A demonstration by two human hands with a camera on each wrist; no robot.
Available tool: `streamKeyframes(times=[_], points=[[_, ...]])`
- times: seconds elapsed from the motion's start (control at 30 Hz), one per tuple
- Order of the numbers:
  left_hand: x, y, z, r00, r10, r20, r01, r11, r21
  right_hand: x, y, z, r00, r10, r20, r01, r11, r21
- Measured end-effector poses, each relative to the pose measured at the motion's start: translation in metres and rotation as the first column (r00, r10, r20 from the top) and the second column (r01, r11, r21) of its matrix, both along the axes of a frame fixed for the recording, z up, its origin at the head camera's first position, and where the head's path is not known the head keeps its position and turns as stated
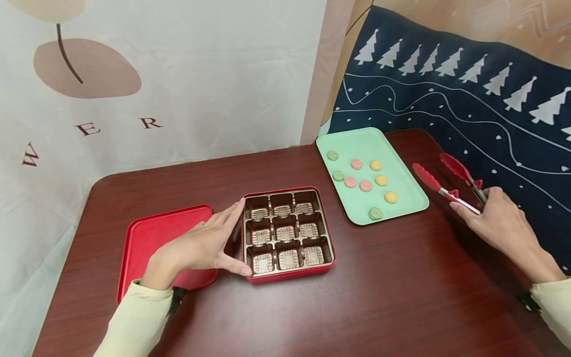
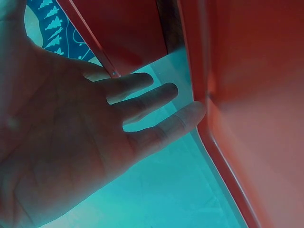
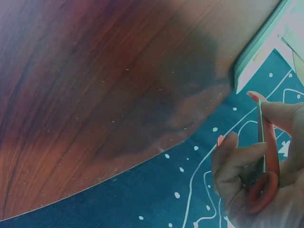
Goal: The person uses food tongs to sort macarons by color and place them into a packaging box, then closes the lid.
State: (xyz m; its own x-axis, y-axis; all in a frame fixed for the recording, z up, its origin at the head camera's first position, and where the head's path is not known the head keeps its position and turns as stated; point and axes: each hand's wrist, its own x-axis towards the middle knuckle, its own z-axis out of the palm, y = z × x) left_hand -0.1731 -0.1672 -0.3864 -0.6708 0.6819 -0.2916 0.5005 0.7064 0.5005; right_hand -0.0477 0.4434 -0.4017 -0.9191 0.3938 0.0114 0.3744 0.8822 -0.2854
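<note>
On the wooden table, my left hand [image 1: 196, 248] rests along the left side of a red square box [image 1: 292, 275]. Its thumb touches the near corner and its straight fingers reach the far one. Inside the box sits a gold divided insert [image 1: 274, 232], ribbed bottoms showing in its compartments. At the right, my right hand [image 1: 504, 223] grips a pair of tongs [image 1: 459, 201] with red scalloped tips spread apart and nothing between them. The right wrist view shows curled fingers [image 3: 228, 161] around the tongs' handle [image 3: 270, 152].
A mint-green tray [image 1: 357, 144] at the back right bears several small macarons in green, pink [image 1: 356, 164] and yellow [image 1: 390, 197]. Left of the box lies a red lid [image 1: 165, 230], partly under my left forearm. Fabric hangings [image 1: 223, 74] line the table's back and right.
</note>
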Motion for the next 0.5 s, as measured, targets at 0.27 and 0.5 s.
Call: streamKeyframes(times=[0.27,0.5], points=[[0.001,0.000,0.002,1.000,0.003,0.000,-0.003,1.000,-0.008,0.004,-0.012,0.004,0.991,0.093,-0.097,-0.088,0.995,0.055],[0.001,0.001,0.002,1.000,-0.005,0.003,0.005,1.000,0.003,0.001,-0.022,0.005,0.980,0.147,-0.136,-0.139,0.988,0.064]])
